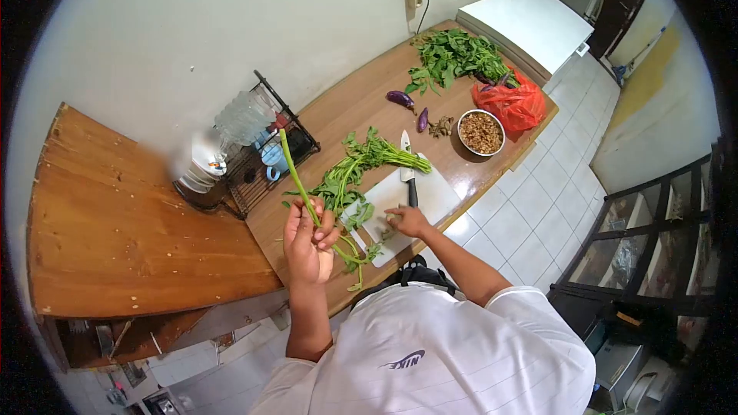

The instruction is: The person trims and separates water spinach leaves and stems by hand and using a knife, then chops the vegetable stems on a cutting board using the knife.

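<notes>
My left hand (pixel 309 250) is raised above the table's near edge, its fingers closed round a long green stem (pixel 290 161) that points up and away. Over the white cutting board (pixel 438 196), my right hand (pixel 409 221) has its fingers apart, with nothing visible in them. A knife (pixel 410 173) with a black handle lies on the board, blade pointing away. Beside it, a bunch of leafy greens (pixel 357 165) spreads from the board onto the wooden table. Loose leaves (pixel 357 215) lie between my hands, some at the board's left end.
At the far right stand a bowl of brown pieces (pixel 481 135) and a red plastic bag (pixel 515 104), near more leafy greens (pixel 453 58). Small purple eggplants (pixel 400 98) lie on the table. On the left, a black dish rack (pixel 250 184) holds glasses and a blue mug (pixel 272 155).
</notes>
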Tool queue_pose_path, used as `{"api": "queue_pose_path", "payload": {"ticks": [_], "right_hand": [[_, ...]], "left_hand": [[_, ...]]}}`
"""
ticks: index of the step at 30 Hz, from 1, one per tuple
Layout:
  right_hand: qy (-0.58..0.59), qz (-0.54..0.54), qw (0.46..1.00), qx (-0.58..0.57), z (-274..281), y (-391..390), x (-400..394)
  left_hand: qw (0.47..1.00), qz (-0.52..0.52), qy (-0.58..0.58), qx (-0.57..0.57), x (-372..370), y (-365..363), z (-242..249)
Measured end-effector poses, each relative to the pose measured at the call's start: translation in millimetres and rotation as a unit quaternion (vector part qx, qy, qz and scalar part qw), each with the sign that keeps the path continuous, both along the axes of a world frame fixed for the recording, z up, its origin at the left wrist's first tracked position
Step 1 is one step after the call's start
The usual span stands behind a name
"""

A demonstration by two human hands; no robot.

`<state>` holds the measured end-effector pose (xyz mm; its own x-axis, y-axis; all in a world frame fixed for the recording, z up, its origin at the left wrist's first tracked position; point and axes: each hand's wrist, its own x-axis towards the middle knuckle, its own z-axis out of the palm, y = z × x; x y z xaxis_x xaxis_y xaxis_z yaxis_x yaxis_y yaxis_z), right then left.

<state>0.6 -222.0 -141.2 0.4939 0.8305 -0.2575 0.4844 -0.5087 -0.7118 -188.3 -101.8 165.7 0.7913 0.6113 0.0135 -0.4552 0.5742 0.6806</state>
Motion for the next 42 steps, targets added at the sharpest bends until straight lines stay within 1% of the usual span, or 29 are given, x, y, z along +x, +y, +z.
{"api": "queue_pose_path", "payload": {"ticks": [1,2,4,5,6,8,9,11,12,14,15,16,18,19,20,22,24,25,26,29,30,32,34,37,39,40,42], "right_hand": [[-0.144,-0.002,0.988,0.054,5.3,-1.9,-2.8],[-0.142,0.004,0.988,0.057,11.3,-5.2,-1.5],[-0.017,-0.011,0.985,0.172,39.7,-10.7,0.7],[0.106,-0.030,0.984,0.138,51.0,-11.0,-1.8],[0.107,-0.027,0.984,0.140,60.3,-10.7,-2.9],[0.079,0.048,0.995,0.042,75.4,-12.2,-6.4],[0.079,0.047,0.995,0.044,82.8,-13.5,-9.7],[0.222,0.111,0.958,0.143,95.4,-13.3,-17.9],[0.222,0.109,0.958,0.146,99.0,-13.0,-22.8],[0.390,0.180,0.874,0.227,106.6,-16.9,-31.5],[0.344,0.161,0.894,0.236,116.1,-22.9,-41.1],[0.338,0.156,0.897,0.239,121.1,-27.9,-43.3],[0.217,0.221,0.927,0.212,130.5,-34.6,-49.1],[0.138,0.217,0.933,0.251,140.0,-37.9,-55.1],[0.136,0.213,0.934,0.253,144.8,-41.4,-61.0],[0.241,0.146,0.925,0.255,148.9,-47.4,-70.0],[0.219,0.132,0.936,0.244,140.7,-47.8,-69.4],[0.177,0.104,0.941,0.269,133.1,-45.4,-67.0],[0.133,0.076,0.944,0.292,127.0,-43.4,-63.3],[0.082,0.052,0.952,0.289,115.6,-38.5,-56.1],[0.080,0.048,0.953,0.290,113.0,-37.0,-58.2],[0.091,0.044,0.942,0.321,107.6,-35.4,-65.4],[0.091,0.060,0.941,0.319,106.5,-33.6,-69.4],[0.106,0.067,0.936,0.330,105.4,-31.8,-73.1],[0.118,0.021,0.928,0.353,105.3,-27.7,-70.6],[0.116,0.020,0.928,0.353,96.1,-27.2,-69.3],[0.113,-0.036,0.954,0.276,73.0,-25.4,-65.4]], "left_hand": [[1.000,0.009,-0.001,0.001,-2.4,0.0,0.1],[1.000,0.016,0.001,0.003,-3.3,-0.1,0.4],[1.000,0.018,-0.004,-0.019,-1.6,0.6,1.2],[1.000,0.022,-0.004,-0.016,0.4,1.0,1.4],[0.999,0.034,-0.005,-0.015,2.5,0.2,0.9],[0.999,0.044,-0.004,-0.014,6.5,-1.9,-0.3],[0.998,0.052,-0.005,-0.024,9.1,-2.1,0.4],[0.998,0.060,-0.006,-0.030,13.5,3.3,2.9],[0.998,0.055,-0.017,-0.033,15.3,6.4,3.3],[0.998,0.044,-0.031,-0.038,18.8,11.7,2.2],[0.998,0.040,-0.039,-0.042,20.4,17.9,2.4],[0.997,0.036,-0.049,-0.045,23.0,24.1,3.8],[0.997,0.042,-0.056,-0.039,27.0,32.6,7.2],[0.995,0.046,-0.082,-0.036,28.4,36.8,8.5],[0.992,0.050,-0.108,-0.034,28.8,41.2,9.4],[0.992,0.049,-0.112,-0.034,27.7,49.2,8.3],[0.990,0.080,-0.111,-0.014,25.9,54.2,5.9],[0.989,0.108,-0.101,-0.015,25.8,54.1,5.1],[0.989,0.103,-0.104,-0.016,24.8,54.4,2.4],[0.986,0.143,-0.081,0.021,22.0,48.9,-0.6],[0.987,0.139,-0.082,0.020,20.6,48.1,-0.7],[0.982,0.166,-0.083,0.024,16.5,47.8,-1.9],[0.980,0.183,-0.078,0.030,9.2,52.6,5.8],[0.981,0.169,-0.080,0.048,0.1,59.9,6.9],[0.980,0.180,-0.072,0.052,-0.8,55.3,6.8],[0.978,0.188,-0.068,0.057,2.6,51.4,6.5],[0.982,0.177,-0.051,0.036,9.8,37.2,0.8]]}}
